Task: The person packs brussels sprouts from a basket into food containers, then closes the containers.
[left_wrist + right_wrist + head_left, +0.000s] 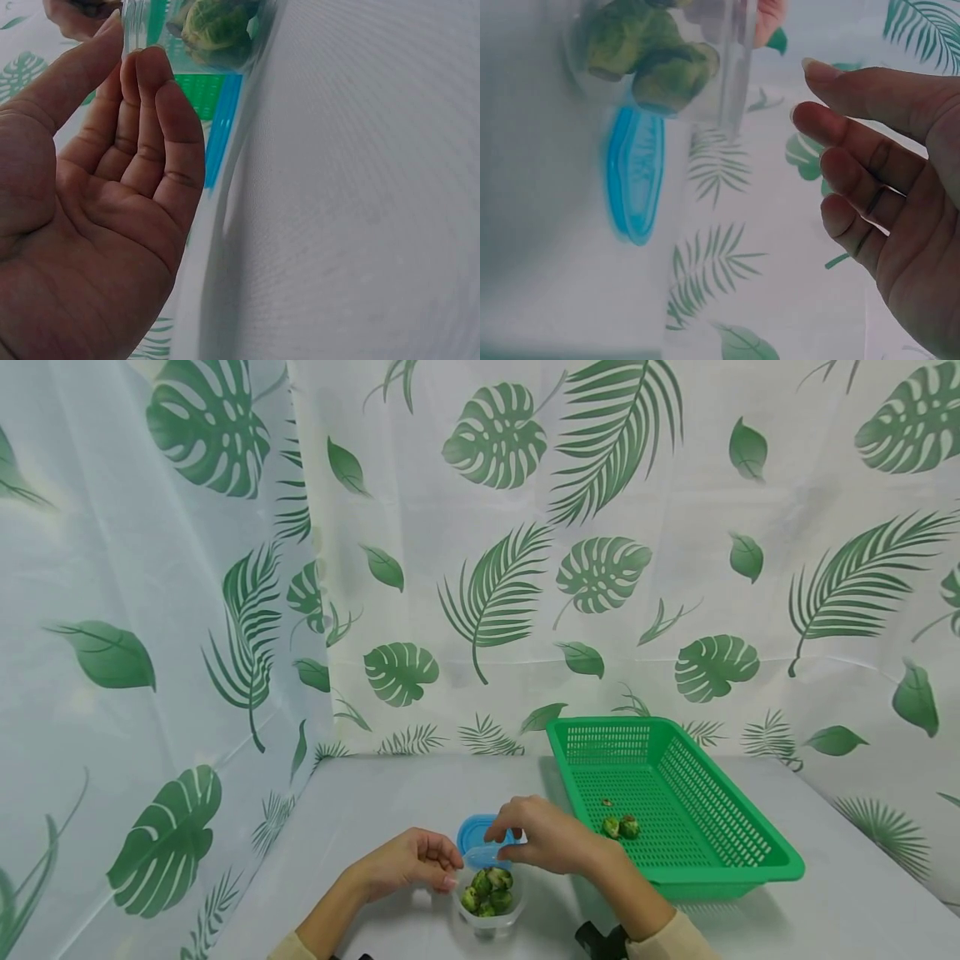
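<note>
A small clear container (487, 920) holding several Brussels sprouts (487, 892) stands on the table. My left hand (412, 864) is at its left side, fingers loosely bent. In the left wrist view, the fingertips (169, 94) are close to the container's rim; whether they touch it I cannot tell. Above the container's far right side hovers my right hand (547, 835), its thumb and fingers spread apart with nothing between them in the right wrist view. A blue lid (472, 833) lies just behind the container, partly covered by the right hand in the head view.
To the right sits a green perforated basket (738, 814) with two Brussels sprouts (621, 827) and a small brown scrap (607, 802) inside. A black object (600, 939) shows near my right forearm. Leaf-patterned white curtains (480, 568) hang behind and to the left.
</note>
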Available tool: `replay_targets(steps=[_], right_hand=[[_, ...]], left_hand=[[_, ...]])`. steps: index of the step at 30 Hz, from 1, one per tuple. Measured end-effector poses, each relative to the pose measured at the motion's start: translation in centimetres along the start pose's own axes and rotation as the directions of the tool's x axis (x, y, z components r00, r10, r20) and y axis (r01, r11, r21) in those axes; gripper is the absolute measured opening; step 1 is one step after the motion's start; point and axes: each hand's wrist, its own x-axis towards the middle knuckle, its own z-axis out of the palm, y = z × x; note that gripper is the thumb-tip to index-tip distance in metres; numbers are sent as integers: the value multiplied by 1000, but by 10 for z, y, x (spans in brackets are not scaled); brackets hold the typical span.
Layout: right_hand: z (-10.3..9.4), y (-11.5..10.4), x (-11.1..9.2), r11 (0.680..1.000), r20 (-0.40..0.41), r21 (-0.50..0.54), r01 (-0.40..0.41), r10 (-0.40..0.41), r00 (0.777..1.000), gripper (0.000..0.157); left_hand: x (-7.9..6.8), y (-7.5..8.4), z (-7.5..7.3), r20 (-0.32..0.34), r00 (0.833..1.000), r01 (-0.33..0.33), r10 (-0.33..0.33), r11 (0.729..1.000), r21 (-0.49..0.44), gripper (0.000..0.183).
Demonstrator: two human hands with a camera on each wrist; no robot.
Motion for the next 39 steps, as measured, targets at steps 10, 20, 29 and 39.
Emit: replay_targets(steps=[10, 20, 29, 39], right_hand=[[-6, 1, -5, 999, -97, -10, 41, -42, 994, 22], [-9, 0, -5, 993, -305, -32, 112, -116, 945, 26], [-23, -5, -6, 991, -366, -71, 113, -131, 921, 29], [-30, -8, -8, 989, -424, -94, 114, -144, 894, 36]], left_hand=[[0, 1, 0, -7, 1000, 9, -9, 1000, -10, 23], [-1, 1, 0, -11, 1000, 21, -21, 1000, -6, 22], [0, 2, 0, -20, 1000, 23, -23, 1000, -8, 27], [2, -3, -1, -6, 1000, -3, 3, 1000, -1, 28]])
